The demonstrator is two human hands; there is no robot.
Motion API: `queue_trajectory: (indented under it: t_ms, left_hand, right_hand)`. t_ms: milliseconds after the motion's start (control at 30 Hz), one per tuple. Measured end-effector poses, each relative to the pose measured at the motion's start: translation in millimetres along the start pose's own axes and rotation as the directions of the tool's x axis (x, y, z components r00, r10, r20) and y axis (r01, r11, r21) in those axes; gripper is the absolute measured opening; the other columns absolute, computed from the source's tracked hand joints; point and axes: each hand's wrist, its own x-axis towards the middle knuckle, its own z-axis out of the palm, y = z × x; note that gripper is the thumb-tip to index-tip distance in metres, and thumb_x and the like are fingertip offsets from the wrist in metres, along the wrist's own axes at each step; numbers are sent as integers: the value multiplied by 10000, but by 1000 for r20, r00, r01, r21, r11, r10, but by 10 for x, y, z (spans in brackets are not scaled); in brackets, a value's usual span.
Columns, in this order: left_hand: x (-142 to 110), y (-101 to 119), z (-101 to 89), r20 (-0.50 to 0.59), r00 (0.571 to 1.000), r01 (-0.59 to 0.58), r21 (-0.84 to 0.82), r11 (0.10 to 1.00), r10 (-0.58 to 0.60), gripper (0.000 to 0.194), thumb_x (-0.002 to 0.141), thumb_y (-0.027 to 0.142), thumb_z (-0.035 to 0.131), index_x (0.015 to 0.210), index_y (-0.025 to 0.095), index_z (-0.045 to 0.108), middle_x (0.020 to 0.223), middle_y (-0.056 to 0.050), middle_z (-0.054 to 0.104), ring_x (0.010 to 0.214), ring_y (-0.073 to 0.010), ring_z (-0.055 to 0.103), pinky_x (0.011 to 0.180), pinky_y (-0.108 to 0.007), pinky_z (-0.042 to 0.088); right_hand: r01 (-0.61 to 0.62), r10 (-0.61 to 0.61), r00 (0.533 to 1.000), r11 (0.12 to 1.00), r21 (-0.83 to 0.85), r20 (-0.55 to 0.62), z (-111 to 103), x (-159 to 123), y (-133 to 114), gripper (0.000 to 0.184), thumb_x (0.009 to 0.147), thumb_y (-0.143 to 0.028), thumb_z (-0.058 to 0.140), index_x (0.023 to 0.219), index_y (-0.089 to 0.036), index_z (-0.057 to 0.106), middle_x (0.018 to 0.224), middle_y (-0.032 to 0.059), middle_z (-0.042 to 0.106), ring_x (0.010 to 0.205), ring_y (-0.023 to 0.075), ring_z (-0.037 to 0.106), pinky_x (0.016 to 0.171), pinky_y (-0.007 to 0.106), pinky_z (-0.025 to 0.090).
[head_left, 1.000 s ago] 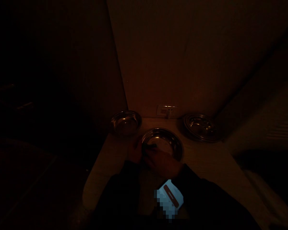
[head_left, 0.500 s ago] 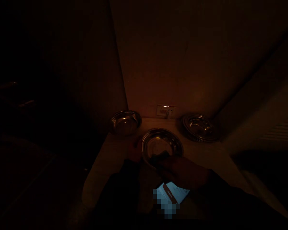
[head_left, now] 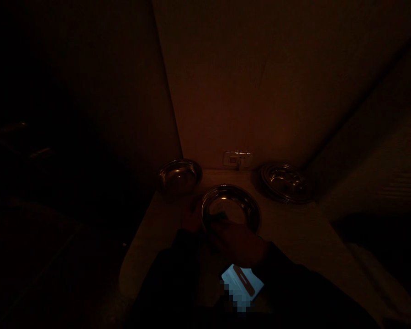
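A shiny metal plate [head_left: 231,205] with a raised rim sits in the middle of a small wooden table. My left hand [head_left: 191,218] is at its left rim, closed around the edge as far as the dim light shows. Over the plate's near left side lies my right hand [head_left: 234,237], closed on a dark cloth [head_left: 216,218] pressed against the inside. The cloth's outline is hard to make out in the dark. Below my right wrist, a lit phone [head_left: 245,281] shows a pale screen, part of it pixelated.
A metal bowl [head_left: 180,176] stands at the table's back left corner. At the back right is a stack of metal plates [head_left: 284,183]. A wall socket [head_left: 238,159] with a plug is just above the wooden table [head_left: 291,237]. The surroundings are very dark.
My right hand has slid left across the plate with the cloth, uncovering the plate's right side. My left hand stays at the left rim.
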Motion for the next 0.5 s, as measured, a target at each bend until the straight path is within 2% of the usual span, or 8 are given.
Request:
queue_trajectory:
  t_ms: [100, 200, 267, 400, 500]
  left_hand:
    - [-5, 41, -3, -8, 1000, 23, -10, 1000, -23, 199, 760, 188, 606, 889, 118, 741, 942, -108, 746, 943, -240, 683, 868, -366, 529]
    - [1, 63, 0, 4, 999, 39, -33, 999, -39, 190, 758, 181, 606, 875, 124, 744, 915, -100, 750, 907, -231, 692, 843, -353, 538]
    - [10, 59, 2, 5, 999, 48, -46, 998, -48, 176, 755, 192, 614, 861, 139, 744, 883, -82, 754, 893, -224, 694, 829, -344, 542]
    - [23, 42, 1, -19, 997, 68, -43, 997, -69, 178, 748, 216, 634, 862, 129, 738, 888, -89, 752, 903, -234, 690, 808, -346, 544]
    - [19, 47, -5, 13, 998, 64, -35, 997, -63, 215, 784, 231, 595, 905, 114, 728, 924, -100, 748, 913, -236, 687, 810, -346, 540]
  right_hand:
    - [51, -51, 999, 998, 41, -8, -21, -48, 46, 345, 967, -330, 368, 1226, -182, 542, 1163, 121, 630, 1058, 220, 589, 880, 324, 436]
    - [35, -38, 998, 998, 48, 52, -57, -148, 90, 356, 957, -345, 391, 1242, -189, 537, 1162, 116, 635, 1039, 219, 606, 870, 317, 438]
    - [12, -13, 997, 1000, 24, 80, -69, -202, 100, 370, 952, -355, 402, 1263, -195, 523, 1169, 117, 636, 1038, 223, 612, 866, 315, 440]
    - [4, -1, 998, 998, -58, 58, -34, -222, 82, 388, 948, -321, 404, 1302, -187, 489, 1168, 130, 643, 1042, 230, 616, 854, 314, 449]
    - [14, -9, 999, 994, -111, 45, 9, -190, 66, 392, 949, -302, 398, 1309, -170, 480, 1140, 145, 656, 1004, 232, 632, 819, 313, 467]
